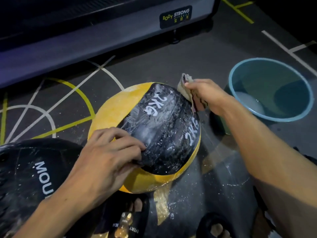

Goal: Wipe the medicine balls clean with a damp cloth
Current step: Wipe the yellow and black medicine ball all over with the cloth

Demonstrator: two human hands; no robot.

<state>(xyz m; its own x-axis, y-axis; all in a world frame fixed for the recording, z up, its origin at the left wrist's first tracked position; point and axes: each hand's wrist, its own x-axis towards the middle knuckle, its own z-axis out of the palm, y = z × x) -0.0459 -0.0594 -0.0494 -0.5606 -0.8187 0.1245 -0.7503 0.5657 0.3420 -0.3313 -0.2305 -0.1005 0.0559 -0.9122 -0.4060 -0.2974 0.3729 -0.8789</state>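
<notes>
1. The yellow-and-black medicine ball (154,131) marked "2KG" sits on the floor, smeared with white streaks.
2. The left hand (109,152) steadies its near side, fingers curled against it; the right hand (205,95) grips the cloth (186,88) at its far edge.
3. Two balls in all — a black medicine ball (29,177) touches it on the left.
4. One blue bucket (271,90) stands right — water inside.

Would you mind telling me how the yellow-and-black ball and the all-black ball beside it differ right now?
The yellow-and-black ball has yellow panels and "2KG" markings; the black ball is all dark, with partly visible white lettering. The yellow-and-black ball is steadied by the left hand while the right hand holds a cloth to it; the black ball lies aside. Both rest on the floor, flecked with white residue.
</notes>
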